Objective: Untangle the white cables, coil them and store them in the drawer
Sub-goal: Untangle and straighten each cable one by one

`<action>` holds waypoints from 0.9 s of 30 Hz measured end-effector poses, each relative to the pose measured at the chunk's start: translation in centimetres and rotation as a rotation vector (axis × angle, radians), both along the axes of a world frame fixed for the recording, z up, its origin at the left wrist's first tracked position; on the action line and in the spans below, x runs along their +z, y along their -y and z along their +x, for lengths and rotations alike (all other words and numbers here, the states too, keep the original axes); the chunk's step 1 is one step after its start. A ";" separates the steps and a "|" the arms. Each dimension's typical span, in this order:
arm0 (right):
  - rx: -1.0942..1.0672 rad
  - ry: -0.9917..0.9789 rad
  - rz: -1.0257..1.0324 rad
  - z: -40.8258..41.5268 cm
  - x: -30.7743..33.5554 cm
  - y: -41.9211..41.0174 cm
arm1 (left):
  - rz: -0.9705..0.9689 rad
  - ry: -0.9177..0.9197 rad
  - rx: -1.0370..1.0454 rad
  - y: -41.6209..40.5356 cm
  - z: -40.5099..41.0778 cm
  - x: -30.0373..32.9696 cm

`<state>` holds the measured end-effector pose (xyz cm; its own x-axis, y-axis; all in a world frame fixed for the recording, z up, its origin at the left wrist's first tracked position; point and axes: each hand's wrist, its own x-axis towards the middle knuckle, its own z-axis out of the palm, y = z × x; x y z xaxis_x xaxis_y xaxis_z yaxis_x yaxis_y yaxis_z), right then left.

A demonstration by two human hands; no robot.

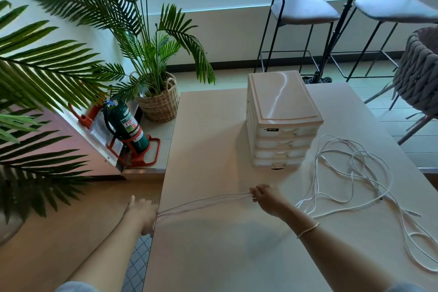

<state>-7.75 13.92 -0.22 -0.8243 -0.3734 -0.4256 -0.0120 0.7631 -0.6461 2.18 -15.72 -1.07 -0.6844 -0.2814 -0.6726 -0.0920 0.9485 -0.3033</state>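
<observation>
So the white cables (355, 173) are mostly a loose tangled heap on the table (213, 137), sitting at about 3 o'clock from the middle, just to the right of the drawer unit (282, 123). That unit is a small white plastic stack of drawers standing upright toward 12 o'clock, all drawers pushed in as far as I can see.

A few strands are pulled out of the heap and stretched taut to the left. The right hand (266, 199) has its grip clenched around those strands near the table's middle, fingers curled over them. From there the strands run blurry toward 9 o'clock to the left hand (141, 212), which is at the table's left edge. Its grip looks to be grasping the strand ends, but it's motion-blurred, so the fingers are hard to make out.

Off the table at 10 o'clock there's a green fire extinguisher (128, 125) in a red stand and a potted palm (156, 92) in a woven basket. Bar stools (303, 12) at 1 o'clock.
</observation>
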 end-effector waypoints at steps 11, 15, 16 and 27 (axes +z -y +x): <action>0.039 -0.014 0.084 -0.1 0.7 0.7 | 0.511 -0.633 -0.361 -13.4 -5.5 1.4; 0.064 -0.023 0.088 0.4 0.8 0.7 | 0.351 -0.654 -0.453 -14.0 -5.9 0.5; 0.073 -0.028 0.085 0.4 0.8 0.8 | 0.344 -0.667 -0.454 -14.1 -5.8 0.6; 0.111 -0.030 0.030 0.1 1.6 0.9 | 0.375 -0.580 -0.432 -13.5 -5.4 0.4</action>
<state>-7.69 13.06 1.41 -0.7911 -0.4505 -0.4138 -0.1164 0.7750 -0.6212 -3.20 -2.25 -0.64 -0.9494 0.2611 -0.1745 0.2608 0.9651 0.0250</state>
